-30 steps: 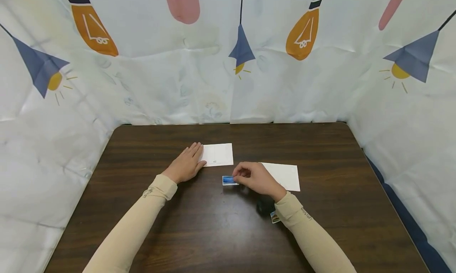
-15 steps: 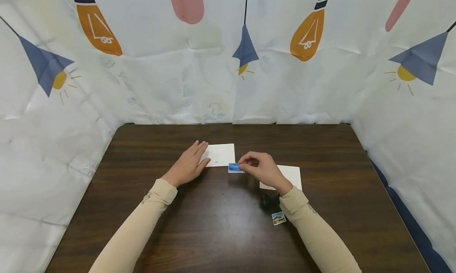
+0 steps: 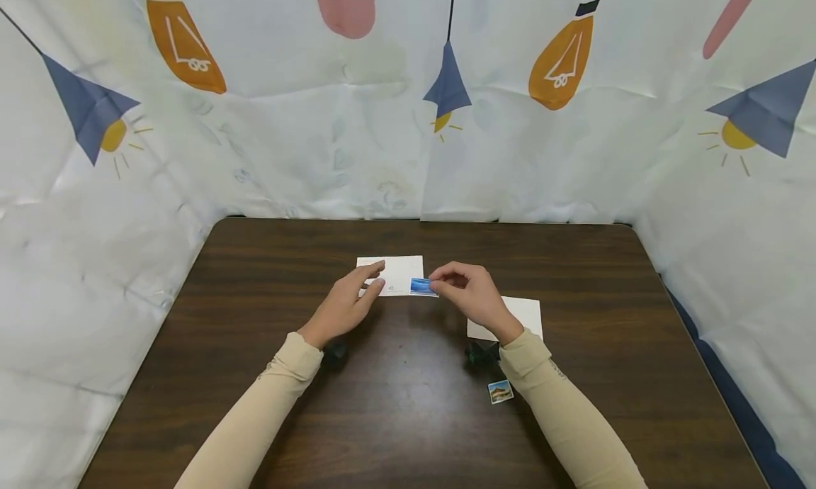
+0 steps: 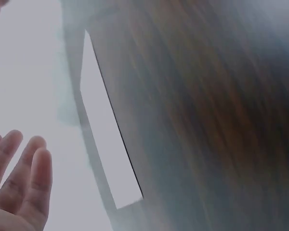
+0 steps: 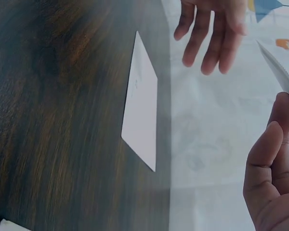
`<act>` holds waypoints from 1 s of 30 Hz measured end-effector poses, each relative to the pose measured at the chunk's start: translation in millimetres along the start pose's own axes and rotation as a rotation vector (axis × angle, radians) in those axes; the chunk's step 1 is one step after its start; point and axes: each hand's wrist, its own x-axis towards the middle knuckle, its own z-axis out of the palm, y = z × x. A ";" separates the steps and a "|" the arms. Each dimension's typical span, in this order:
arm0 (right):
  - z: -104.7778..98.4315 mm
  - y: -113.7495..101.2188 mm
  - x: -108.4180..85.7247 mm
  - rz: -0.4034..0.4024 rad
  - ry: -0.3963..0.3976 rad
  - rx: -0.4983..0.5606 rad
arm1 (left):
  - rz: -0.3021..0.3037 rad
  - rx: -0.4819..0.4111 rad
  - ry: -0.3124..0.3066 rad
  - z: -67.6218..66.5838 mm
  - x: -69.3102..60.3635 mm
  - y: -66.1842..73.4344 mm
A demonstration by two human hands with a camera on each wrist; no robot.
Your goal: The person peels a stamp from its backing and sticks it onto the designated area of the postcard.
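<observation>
My right hand [image 3: 474, 299] pinches a blue picture stamp [image 3: 421, 286] between thumb and fingers. In the right wrist view the stamp [image 5: 278, 70] shows its toothed edge and is held above the table. In the head view it overlaps the lower right corner of a white card [image 3: 399, 269] with small faint print, at the far middle of the table. Over that card's left side hovers my left hand [image 3: 344, 305], fingers loosely extended and holding nothing. The left wrist view shows the left hand [image 4: 24, 187] apart from the card [image 4: 103, 130].
A second white card [image 3: 525, 317] lies to the right, partly behind my right wrist. Nearer me lies another stamp [image 3: 500, 391] with a landscape picture. Dark wrist gear [image 3: 479, 354] hangs under the right wrist. The brown table [image 3: 395, 418] ends at a patterned white curtain [image 3: 306, 149].
My right hand has carried the blue stamp forward to the far card's lower right corner. My left hand, earlier laid flat on that card's left side, has lifted off it.
</observation>
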 end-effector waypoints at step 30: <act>14.8 2.1 -2.3 -0.007 -0.028 0.053 | -0.277 -0.613 -0.048 34.6 -8.5 27.8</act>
